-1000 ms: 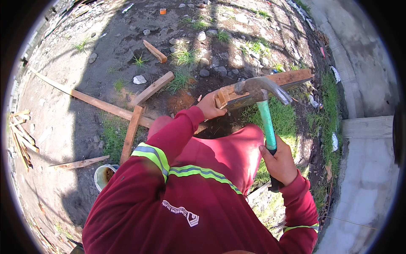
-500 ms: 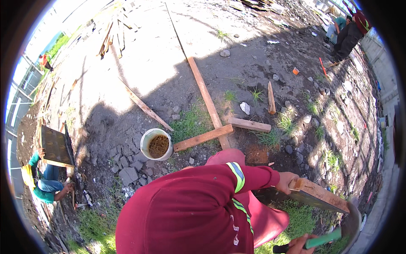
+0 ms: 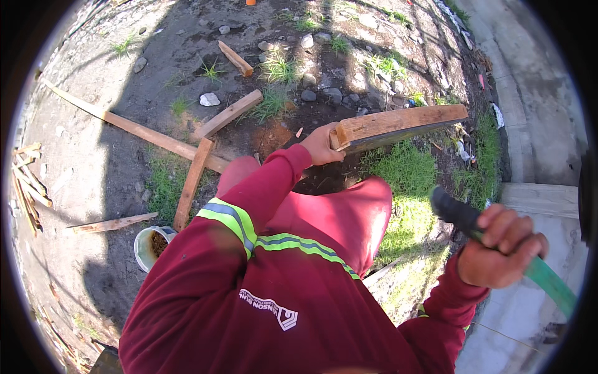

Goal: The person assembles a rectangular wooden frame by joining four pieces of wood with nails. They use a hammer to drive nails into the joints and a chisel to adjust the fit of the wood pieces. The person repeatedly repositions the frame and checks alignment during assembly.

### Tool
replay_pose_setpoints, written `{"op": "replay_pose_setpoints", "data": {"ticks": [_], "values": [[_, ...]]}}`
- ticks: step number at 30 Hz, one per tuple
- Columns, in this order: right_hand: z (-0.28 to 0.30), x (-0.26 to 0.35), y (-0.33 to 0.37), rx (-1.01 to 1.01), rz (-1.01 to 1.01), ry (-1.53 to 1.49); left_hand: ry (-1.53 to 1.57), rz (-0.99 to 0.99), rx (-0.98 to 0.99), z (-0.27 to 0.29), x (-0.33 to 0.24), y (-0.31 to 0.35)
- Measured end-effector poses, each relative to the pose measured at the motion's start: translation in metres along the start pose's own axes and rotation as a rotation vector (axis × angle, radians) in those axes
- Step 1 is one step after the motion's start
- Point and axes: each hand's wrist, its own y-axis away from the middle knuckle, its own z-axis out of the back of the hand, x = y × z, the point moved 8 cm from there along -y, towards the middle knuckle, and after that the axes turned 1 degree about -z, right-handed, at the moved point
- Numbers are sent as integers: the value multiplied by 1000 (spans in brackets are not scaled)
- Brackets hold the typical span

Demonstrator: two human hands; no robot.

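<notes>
My left hand grips the near end of a wooden form panel, its fingers wrapped round the end. The panel has a light timber edge on top and a dark face below. Off to the right, my right hand is closed round the handle of a hammer, raised apart from the panel. The handle is green with a black grip end. Its head is out of view now. My bent knee in maroon trousers is beside the panel.
Left of me, a long timber lies under a short crosspiece, with another block beside it. A white bucket holds what look like rusty nails. Stones, grass and wood scraps dot the dirt. Concrete runs along the right.
My view has swung to the right. My right hand has lifted the hammer away from the panel's far end. My left hand still grips the panel. Other people are no longer in view.
</notes>
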Motion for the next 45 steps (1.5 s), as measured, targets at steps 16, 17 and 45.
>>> {"op": "replay_pose_setpoints", "data": {"ticks": [16, 17, 45], "values": [[9, 40, -15, -134, 282, -143, 154, 50, 35, -4, 20, -5], [-5, 2, 10, -63, 124, -88, 201, 13, 45, -5, 18, -6], [58, -107, 93, 144, -754, 413, 114, -22, -22, -4, -2, 5]]}}
